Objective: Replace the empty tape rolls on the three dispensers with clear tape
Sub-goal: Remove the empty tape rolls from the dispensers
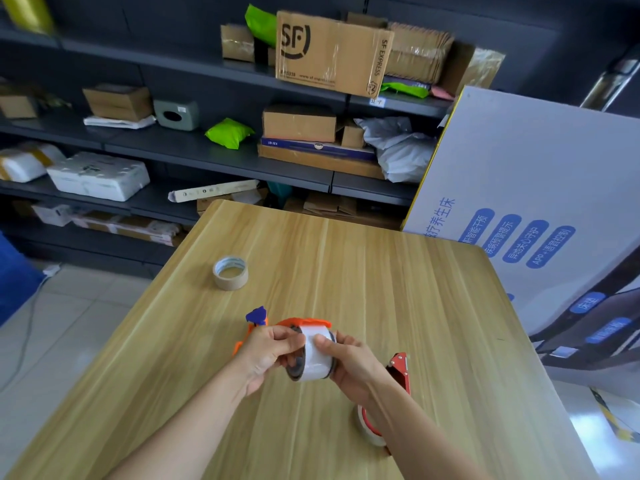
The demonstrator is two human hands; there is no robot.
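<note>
Left hand (266,348) and right hand (349,362) clasp the clear tape roll (317,356) toward the tabletop's (346,265) near edge, seemingly hunting its loose end.

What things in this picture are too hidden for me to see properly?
1. Orange dispenser, head view: mostly behind the left hand, right hand and clear tape roll.
2. Red dispenser, head view: the right forearm covers its middle.
3. Loose end of the tape, head view: too see-through to find.
4. Third dispenser: not in view.
</note>
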